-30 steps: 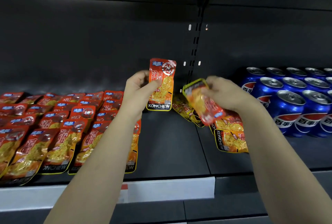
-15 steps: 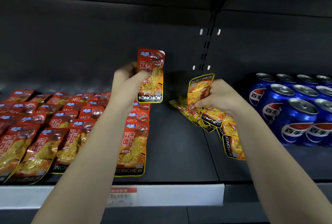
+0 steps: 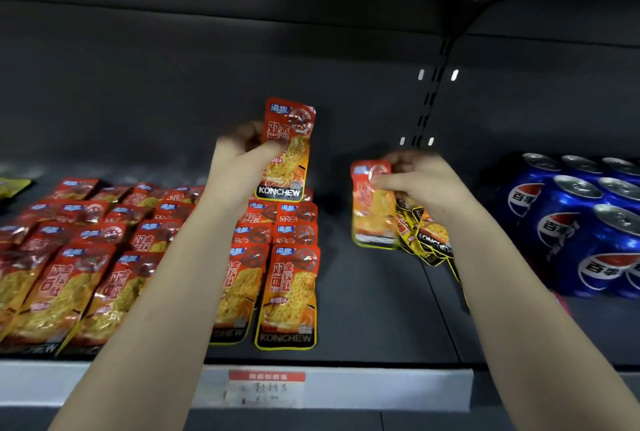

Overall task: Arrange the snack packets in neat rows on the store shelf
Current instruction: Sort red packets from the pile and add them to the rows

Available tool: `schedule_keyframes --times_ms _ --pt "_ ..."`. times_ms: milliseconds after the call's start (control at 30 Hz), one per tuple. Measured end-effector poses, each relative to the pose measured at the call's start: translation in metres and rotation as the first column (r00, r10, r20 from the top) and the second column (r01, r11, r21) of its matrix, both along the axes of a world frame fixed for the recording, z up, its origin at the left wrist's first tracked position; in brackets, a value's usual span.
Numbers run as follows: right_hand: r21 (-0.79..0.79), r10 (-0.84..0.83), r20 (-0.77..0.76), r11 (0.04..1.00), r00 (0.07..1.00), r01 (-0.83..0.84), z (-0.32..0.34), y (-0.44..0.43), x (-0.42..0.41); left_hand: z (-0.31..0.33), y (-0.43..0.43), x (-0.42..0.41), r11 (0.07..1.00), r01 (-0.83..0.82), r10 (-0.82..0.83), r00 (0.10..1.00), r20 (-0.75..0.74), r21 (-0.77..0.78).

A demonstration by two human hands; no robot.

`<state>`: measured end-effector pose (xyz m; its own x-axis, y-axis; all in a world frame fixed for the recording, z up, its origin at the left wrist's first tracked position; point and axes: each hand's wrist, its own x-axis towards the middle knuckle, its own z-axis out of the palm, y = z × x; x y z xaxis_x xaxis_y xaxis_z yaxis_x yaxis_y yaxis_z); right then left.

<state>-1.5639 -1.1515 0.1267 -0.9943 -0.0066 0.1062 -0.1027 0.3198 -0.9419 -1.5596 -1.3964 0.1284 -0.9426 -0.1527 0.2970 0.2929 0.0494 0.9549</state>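
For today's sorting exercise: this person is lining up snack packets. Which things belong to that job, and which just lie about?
Job: left hand gripping upright orange foil snack packet; right hand holding second orange foil packet; laid-out rows of orange packets; loose heap of packets; dark metal shelf.
Lying about: blue metal drink cans; red-topped paper price label.
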Motion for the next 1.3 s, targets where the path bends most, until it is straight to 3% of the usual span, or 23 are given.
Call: schedule_keyframes --times_ms 167,400,467,700,900,1033,1300 --pt "-0.095 -0.028 0.074 0.995 0.997 0.035 -0.015 -0.015 -0.009 -0.002 -0.008 -0.005 0.999 -0.005 0.006 1.000 0.011 -0.044" --pt "0.297 -0.127 0.033 0.948 0.991 0.112 -0.038 -0.038 -0.024 -0.008 -0.014 -0.009 0.996 0.036 -0.035 0.999 0.005 -0.082" --pt "0.336 -0.134 0.035 0.935 0.990 0.114 -0.042 -0.041 -0.026 -0.015 -0.016 -0.010 0.995 0.036 -0.036 0.999 0.006 -0.096" --pt "0.264 -0.065 0.061 0.963 0.996 0.047 -0.042 -0.043 -0.028 -0.025 -0.020 -0.010 0.996 0.023 -0.020 0.999 0.032 -0.092" --pt "0.266 -0.050 0.059 0.963 0.997 0.032 -0.036 -0.046 -0.029 -0.030 -0.021 -0.010 0.970 -0.008 0.008 1.000 -0.002 -0.243" --pt "0.167 -0.034 0.110 0.986 0.993 0.015 -0.043 -0.052 -0.029 -0.030 -0.023 -0.009 0.946 -0.030 0.021 0.999 -0.031 -0.324" --pt "0.130 0.003 0.088 0.991 0.996 -0.015 -0.055 -0.056 -0.030 -0.031 -0.024 -0.010 0.930 -0.077 0.055 0.996 -0.069 -0.358"
